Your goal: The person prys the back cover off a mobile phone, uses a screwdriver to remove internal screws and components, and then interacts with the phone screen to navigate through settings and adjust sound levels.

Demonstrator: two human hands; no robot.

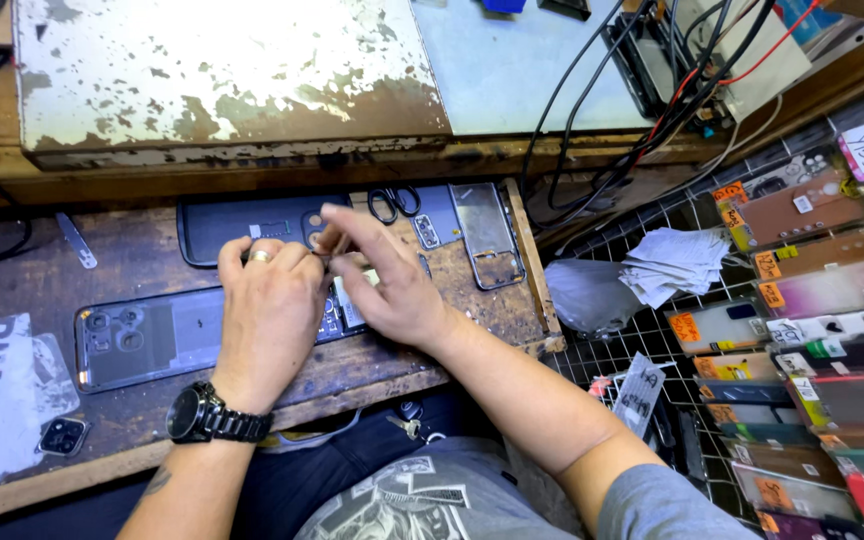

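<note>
Both hands working mid-bench: left hand [270,305] pressing down on opened phone [167,335], fingers flat; right hand [384,290] pinching something small over it, likely mid-disassembly. Next move needing steady fingertip precision.

— How was the light over my bench?

— Bright and even, coming from above; my left hand [270,305] and right hand [384,280] threw only soft, short shadows onto the wooden worktop [142,250].

— Any glare?

— A pale sheen on the clear phone cover [487,235] (nothing blown out). The edges bowed outward like a wide lens, and my shirt [432,500] at the bottom looked slightly soft.
</note>
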